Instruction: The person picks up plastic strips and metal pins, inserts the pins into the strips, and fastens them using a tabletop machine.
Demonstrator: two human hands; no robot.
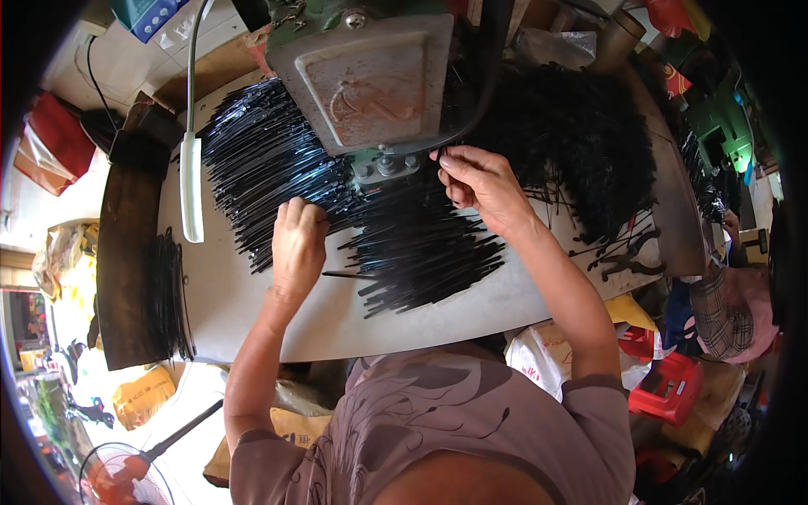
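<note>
The left pile of black rods (261, 160) lies on the pale table (223, 290). The left hand (300, 231), fingers curled, is at the pile's edge; grip cannot be determined. The center pile (425, 261) lies below the machine head (370, 84). The right hand (484, 181) pinches a thin dark piece (438, 156) between thumb and forefinger.

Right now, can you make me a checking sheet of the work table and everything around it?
Surface: pale tabletop, partly covered.
Job's things: thin black strips in a left pile and a middle pile; a tangled dark heap on the right; green machine above.
Clutter: pliers near the right edge.
Hands: left hand curled by the left pile, grip hidden; right hand pinched beside the machine, hold unclear.
Cables: black cable, upper left.
Surroundings: fan, lower left; red case, lower right.
</note>
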